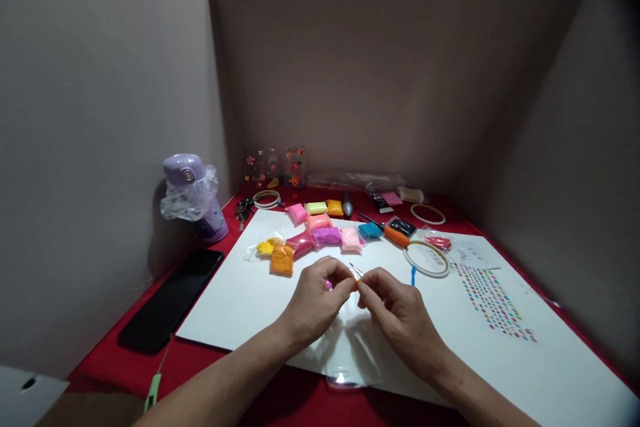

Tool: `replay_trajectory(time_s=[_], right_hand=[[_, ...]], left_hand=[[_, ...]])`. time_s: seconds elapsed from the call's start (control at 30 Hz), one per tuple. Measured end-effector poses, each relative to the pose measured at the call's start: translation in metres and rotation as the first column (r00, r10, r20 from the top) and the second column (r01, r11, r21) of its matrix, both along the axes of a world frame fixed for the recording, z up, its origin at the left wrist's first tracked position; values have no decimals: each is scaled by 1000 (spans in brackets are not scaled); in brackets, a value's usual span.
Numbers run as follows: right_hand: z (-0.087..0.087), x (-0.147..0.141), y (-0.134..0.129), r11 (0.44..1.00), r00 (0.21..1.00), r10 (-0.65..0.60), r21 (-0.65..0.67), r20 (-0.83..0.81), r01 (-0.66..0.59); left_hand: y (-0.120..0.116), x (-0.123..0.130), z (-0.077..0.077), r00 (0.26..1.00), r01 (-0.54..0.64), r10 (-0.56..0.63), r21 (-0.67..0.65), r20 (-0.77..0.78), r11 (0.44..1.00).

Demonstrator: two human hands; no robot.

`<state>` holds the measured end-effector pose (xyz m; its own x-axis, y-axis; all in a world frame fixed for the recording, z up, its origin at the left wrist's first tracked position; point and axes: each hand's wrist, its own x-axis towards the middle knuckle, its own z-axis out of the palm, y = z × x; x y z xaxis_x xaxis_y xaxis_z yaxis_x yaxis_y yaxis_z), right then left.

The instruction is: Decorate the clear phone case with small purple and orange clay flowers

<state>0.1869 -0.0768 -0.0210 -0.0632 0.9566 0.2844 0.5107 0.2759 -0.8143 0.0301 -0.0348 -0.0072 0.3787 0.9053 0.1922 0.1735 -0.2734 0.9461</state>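
Observation:
My left hand [323, 293] and my right hand [395, 303] meet over the middle of a white board [235, 310]. Their fingertips pinch a small bit of orange clay [356, 285], mostly hidden by the fingers. Just behind it shows a thin pointed metal tip [355, 269]; I cannot tell whether a hand touches it. Something small and bright pink [329, 285] peeks out by the left fingers. Below both hands lies a clear plastic case [345, 373], reaching past the board's front edge. An orange clay packet [282, 259] sits left of my hands, among several packets in other colours.
Behind my hands are a pink packet [351, 239], an orange-handled tool [397, 235] and an embroidery hoop [427, 259]. A sheet of gem stickers [493, 300] lies right. At left are a black phone [173, 300], a purple bottle [210, 217] and a green-handled tool [153, 392].

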Motion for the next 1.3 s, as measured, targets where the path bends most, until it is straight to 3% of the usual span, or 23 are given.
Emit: replay_trajectory(time_s=[0.9, 1.3], right_hand=[[-1, 0, 0, 1000, 999, -14, -13, -45, 14], [0, 0, 0, 1000, 999, -9, -27, -48, 8]], left_hand=[[2, 0, 1, 993, 74, -55, -193, 100, 978], [1, 1, 1, 994, 77, -58, -210, 95, 975]])
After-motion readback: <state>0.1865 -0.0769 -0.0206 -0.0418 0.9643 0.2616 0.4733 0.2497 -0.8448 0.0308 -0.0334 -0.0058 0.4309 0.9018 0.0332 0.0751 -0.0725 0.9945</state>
